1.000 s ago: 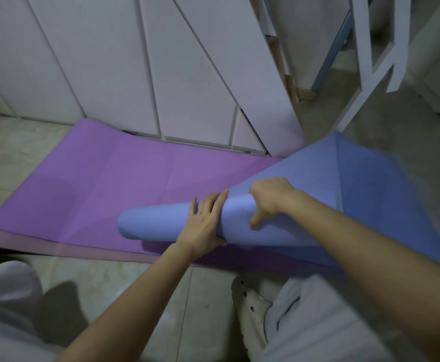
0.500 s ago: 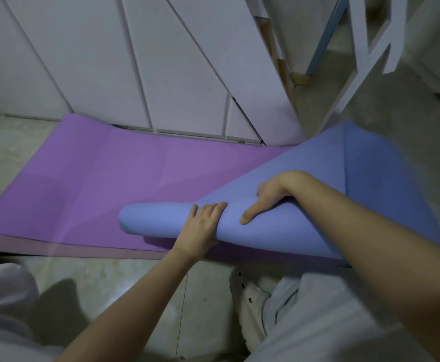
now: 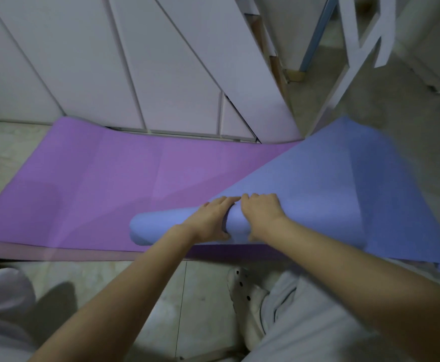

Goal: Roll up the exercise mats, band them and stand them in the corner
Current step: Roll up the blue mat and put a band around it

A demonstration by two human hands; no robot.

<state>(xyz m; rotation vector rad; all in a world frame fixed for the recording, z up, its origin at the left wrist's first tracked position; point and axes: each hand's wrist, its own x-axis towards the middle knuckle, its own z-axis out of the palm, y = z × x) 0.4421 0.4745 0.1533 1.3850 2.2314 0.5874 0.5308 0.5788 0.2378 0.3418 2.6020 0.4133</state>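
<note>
A blue exercise mat (image 3: pixel 326 178) lies partly rolled across the right end of a flat purple mat (image 3: pixel 114 184). Its rolled end forms a tube pointing left, and the unrolled sheet fans out to the right. My left hand (image 3: pixel 208 223) lies over the top of the roll with its fingers curved around it. Right beside it, my right hand (image 3: pixel 262 214) grips the roll from above, fingers curled over the far side. The two hands nearly touch at the fingertips.
White cabinet doors (image 3: pixel 135 64) stand right behind the purple mat. A white frame (image 3: pixel 354 45) and a blue pole (image 3: pixel 315 32) stand at the back right. My white shoe (image 3: pixel 245 291) and grey trouser leg (image 3: pixel 318 327) are on the tiled floor (image 3: pixel 103 286) in front.
My right hand moved left along the roll and now sits next to my left hand. The roll has turned a little further onto the blue sheet.
</note>
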